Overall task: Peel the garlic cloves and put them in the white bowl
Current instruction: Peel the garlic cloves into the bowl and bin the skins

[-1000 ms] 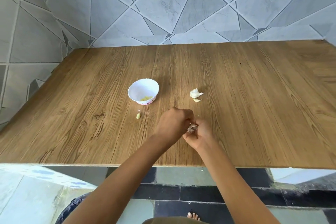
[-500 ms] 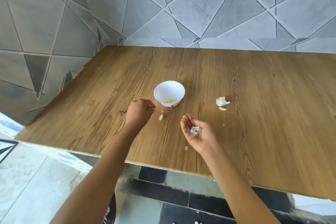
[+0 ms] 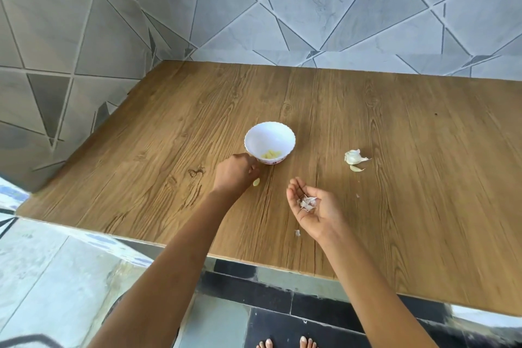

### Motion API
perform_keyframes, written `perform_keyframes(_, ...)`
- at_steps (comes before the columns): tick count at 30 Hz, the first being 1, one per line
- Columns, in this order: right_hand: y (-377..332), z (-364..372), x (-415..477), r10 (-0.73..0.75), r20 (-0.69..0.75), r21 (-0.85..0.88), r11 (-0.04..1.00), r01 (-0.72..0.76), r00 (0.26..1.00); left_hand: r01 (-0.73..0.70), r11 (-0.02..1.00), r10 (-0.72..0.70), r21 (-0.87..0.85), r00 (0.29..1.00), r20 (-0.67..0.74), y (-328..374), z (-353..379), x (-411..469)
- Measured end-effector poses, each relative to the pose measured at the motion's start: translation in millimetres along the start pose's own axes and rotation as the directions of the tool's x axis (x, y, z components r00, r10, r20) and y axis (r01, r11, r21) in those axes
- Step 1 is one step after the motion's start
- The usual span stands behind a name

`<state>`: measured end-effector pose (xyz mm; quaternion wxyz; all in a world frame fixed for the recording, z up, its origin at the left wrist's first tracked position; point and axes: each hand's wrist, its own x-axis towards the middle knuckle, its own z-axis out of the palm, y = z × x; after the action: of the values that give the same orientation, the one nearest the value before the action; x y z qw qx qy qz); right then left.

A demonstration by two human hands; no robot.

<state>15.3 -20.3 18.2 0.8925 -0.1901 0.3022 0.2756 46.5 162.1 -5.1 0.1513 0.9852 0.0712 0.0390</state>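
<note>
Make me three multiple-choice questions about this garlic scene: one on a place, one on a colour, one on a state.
1. Where is the bulb relative to the bowl?
A) to its left
B) to its right
C) inside it

2. What colour are the cloves in the bowl?
A) pale yellow
B) purple
C) green

3. How is the right hand?
A) fisted
B) open, palm up, with skins on it
C) gripping the bowl

Answers:
1 B, the bulb lies apart on the bowl's right.
2 A, they show pale yellow against the white.
3 B, its fingers are relaxed and the skins rest on the palm.
</note>
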Motion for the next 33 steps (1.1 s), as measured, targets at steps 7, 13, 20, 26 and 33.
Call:
perform_keyframes(7,6,3,2,-0.011,0.017,-0.014,1.0,0.011,1.0,0.028,0.823,-0.075,-0.568,0.995,-0.06,-10,-29,-18)
perform_keyframes(13,10,12,-8,-0.058,-0.011,0.007,0.998,0.058,0.998,-0.4,0.838,0.446,-0.37,0.894,0.044,56,-42,-51)
perform_keyframes(20,-2,2,-22,-0.09,-0.02,0.061,0.994,0.091,0.996,-0.393,0.915,0.398,-0.095,0.917,0.041,90,-33,-62)
perform_keyframes(26,-20,-18,-28,-0.153,-0.052,0.091,0.983,0.157,0.987,-0.438,0.838,0.493,-0.326,0.864,0.105,103,-29,-54)
perform_keyframes(33,-55,-59,-43,-0.236,-0.083,0.19,0.95,0.248,0.968,-0.524,0.815,0.568,-0.248,0.807,0.162,138,13,-19)
